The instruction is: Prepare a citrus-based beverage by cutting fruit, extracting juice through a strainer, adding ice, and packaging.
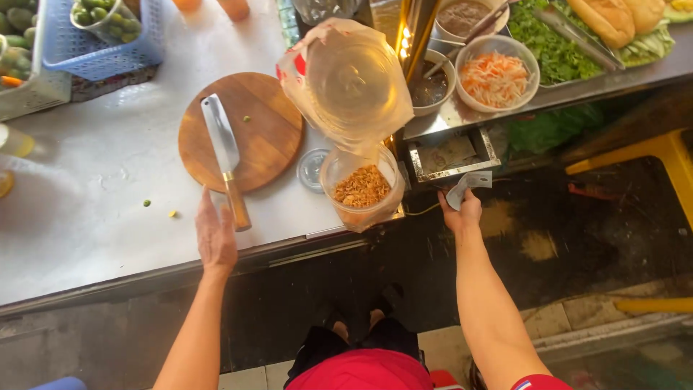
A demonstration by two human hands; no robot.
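Observation:
My left hand (215,237) hovers flat and open over the front edge of the white counter (94,209), just beside the wooden handle of a cleaver (224,155). The cleaver lies on a round wooden cutting board (271,119). My right hand (460,209) pinches a small grey scrap of cloth or wrapper (465,186) below a small metal drawer (449,154). Between the hands stands a clear plastic jar of brown fried flakes (361,189), with a large clear plastic bag (354,83) upright behind it.
A jar lid (312,168) lies by the board. A blue basket (101,40) holds a jar of green fruits. On the right shelf sit a bowl of shredded carrot (495,76), a dark sauce bowl (431,87), green herbs (552,43) and bread rolls (613,18). A yellow stool (653,148) stands right.

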